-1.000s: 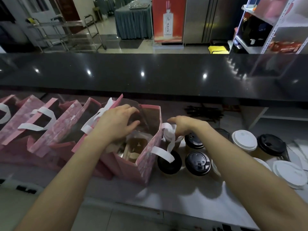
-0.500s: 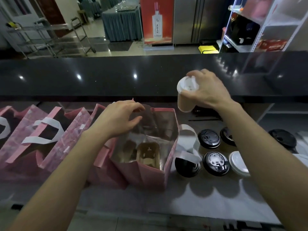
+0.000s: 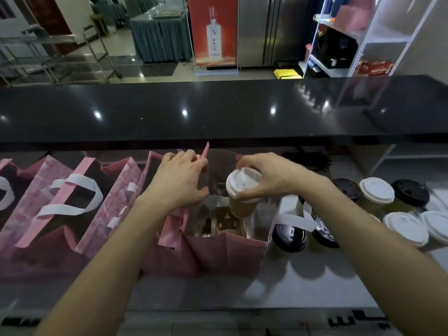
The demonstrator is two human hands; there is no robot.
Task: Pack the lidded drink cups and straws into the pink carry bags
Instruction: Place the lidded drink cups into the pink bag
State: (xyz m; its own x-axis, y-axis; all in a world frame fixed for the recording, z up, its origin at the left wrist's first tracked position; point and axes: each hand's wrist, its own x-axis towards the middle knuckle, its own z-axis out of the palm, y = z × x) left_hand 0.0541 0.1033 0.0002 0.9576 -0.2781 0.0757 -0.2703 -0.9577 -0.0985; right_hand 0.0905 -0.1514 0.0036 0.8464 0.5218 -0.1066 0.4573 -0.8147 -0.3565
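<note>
Head cam: right hand (image 3: 269, 178) has its grip wrapped round the rim of a white-lidded paper cup (image 3: 242, 192), hanging over the mouth of the open pink carry bag (image 3: 225, 251). Left hand (image 3: 180, 180) grips the bag's left edge, holding it open. Cup's probably full, so heavy-ish with soft walls; I'd hold just under the lid, don't squeeze. More lidded cups (image 3: 377, 190) sit right of the bag on the counter (image 3: 315, 282).

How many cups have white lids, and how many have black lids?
White-lidded cups: 4, one of them held by the right hand over the open pink bag.
Black-lidded cups: 4 plainly showing; more may hide behind the bag's handle or the arm.
Total: 8
</note>
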